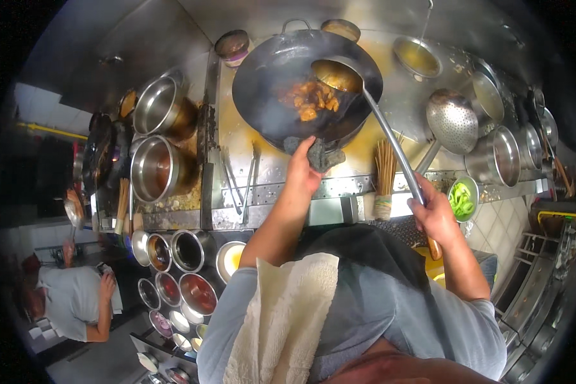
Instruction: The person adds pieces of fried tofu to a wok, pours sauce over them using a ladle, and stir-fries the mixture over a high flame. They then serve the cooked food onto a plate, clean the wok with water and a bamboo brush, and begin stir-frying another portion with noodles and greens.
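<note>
The big black wok [259, 96] sits on the stove, with brown bits of food [307, 99] in its middle. The left hand [304, 169] is at the near edge of the wok, gripping a dark, folded cloth [324, 155] against it. The right hand [434, 211], to the near right of the wok, is wrapped around the handle of a long ladle [393, 141]. The ladle's round end is over the right part of the wok, with brown stuff in it; I can't tell if it touches the wok. A stick brush [384, 169] and a spoon with holes [454, 125] are right of the wok.
</note>
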`<act>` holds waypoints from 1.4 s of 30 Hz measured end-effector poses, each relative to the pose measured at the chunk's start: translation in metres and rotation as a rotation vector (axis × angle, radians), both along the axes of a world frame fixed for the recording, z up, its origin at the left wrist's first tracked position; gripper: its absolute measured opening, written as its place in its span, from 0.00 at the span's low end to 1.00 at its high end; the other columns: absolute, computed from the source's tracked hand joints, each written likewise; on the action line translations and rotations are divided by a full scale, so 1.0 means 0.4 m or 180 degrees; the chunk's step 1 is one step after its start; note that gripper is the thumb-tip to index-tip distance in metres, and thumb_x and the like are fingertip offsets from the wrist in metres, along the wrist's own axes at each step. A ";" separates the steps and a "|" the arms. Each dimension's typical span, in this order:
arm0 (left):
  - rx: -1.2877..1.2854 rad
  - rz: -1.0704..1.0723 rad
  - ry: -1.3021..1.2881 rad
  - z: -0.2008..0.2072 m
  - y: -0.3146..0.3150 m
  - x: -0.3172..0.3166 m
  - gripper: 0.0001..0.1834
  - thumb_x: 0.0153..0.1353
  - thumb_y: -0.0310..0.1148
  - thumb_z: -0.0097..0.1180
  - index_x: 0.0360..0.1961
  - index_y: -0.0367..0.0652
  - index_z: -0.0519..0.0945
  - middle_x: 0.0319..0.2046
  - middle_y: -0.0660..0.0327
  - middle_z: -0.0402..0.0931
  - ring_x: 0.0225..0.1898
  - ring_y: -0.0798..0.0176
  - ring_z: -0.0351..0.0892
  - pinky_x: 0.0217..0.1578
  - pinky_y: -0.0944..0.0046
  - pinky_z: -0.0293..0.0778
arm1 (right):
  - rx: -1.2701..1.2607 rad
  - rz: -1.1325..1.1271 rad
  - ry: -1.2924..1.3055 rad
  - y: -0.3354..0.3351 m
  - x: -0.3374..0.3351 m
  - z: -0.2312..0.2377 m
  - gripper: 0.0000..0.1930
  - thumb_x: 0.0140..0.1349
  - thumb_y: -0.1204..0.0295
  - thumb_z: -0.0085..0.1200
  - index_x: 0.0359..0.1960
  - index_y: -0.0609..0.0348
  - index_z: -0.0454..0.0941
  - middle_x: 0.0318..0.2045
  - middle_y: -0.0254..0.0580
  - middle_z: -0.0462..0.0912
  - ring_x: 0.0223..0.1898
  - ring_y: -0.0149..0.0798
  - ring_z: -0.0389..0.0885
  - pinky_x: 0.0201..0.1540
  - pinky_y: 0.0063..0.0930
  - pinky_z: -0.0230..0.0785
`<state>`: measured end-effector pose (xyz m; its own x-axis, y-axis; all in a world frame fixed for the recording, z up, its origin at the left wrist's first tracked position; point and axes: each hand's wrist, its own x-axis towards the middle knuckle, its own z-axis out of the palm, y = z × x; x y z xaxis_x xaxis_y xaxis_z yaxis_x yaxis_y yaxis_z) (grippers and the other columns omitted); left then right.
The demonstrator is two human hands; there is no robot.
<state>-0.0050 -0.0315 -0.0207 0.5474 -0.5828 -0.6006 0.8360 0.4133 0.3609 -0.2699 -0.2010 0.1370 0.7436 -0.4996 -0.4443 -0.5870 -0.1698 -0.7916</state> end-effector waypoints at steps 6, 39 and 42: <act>-0.0032 -0.0248 -0.0391 -0.080 0.037 0.005 0.15 0.66 0.33 0.57 0.51 0.36 0.79 0.46 0.57 0.84 0.44 0.56 0.87 0.43 0.58 0.83 | -0.1080 0.1516 0.0753 -0.055 0.051 0.141 0.35 0.62 0.71 0.56 0.73 0.54 0.62 0.33 0.56 0.83 0.28 0.49 0.83 0.36 0.41 0.76; 0.0401 -0.0108 -0.0062 0.052 0.018 -0.016 0.28 0.66 0.50 0.58 0.63 0.49 0.72 0.58 0.58 0.79 0.58 0.51 0.79 0.58 0.40 0.73 | 0.0314 -0.0612 -0.0533 0.021 -0.040 0.054 0.35 0.64 0.83 0.53 0.74 0.62 0.60 0.40 0.36 0.84 0.17 0.23 0.69 0.19 0.20 0.64; 0.0233 -0.0156 0.0010 0.050 0.020 -0.007 0.30 0.67 0.53 0.57 0.65 0.49 0.71 0.60 0.58 0.77 0.60 0.50 0.78 0.60 0.40 0.71 | 0.0423 -0.0551 -0.0595 0.008 -0.017 0.060 0.35 0.64 0.83 0.53 0.74 0.64 0.59 0.36 0.36 0.82 0.16 0.23 0.68 0.18 0.19 0.63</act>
